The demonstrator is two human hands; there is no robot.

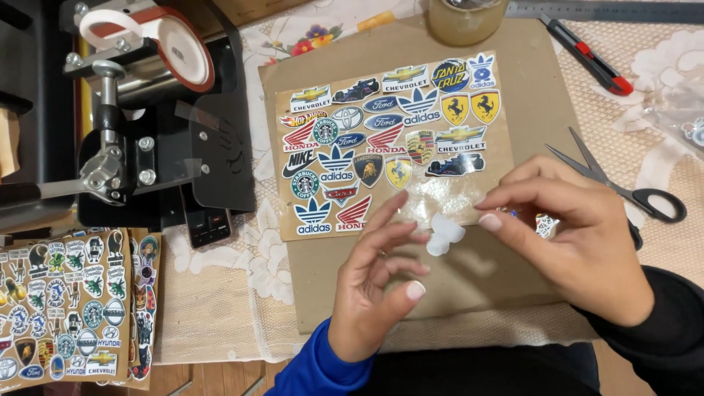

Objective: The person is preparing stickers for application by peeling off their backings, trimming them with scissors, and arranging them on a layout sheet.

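The left hand point(378, 282) and right hand point(576, 235) meet over a brown cardboard sheet point(513, 95), fingers point(490, 220) pinching a small white cut-out sticker backing point(444, 233) between them. Just beyond the fingertips lies a sheet of colourful logo stickers point(389, 139); black-handled scissors point(623, 187) rest right of the right fingers.

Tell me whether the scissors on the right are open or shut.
Open: the scissors lie on the lace cloth with their two blades spread apart in a V.
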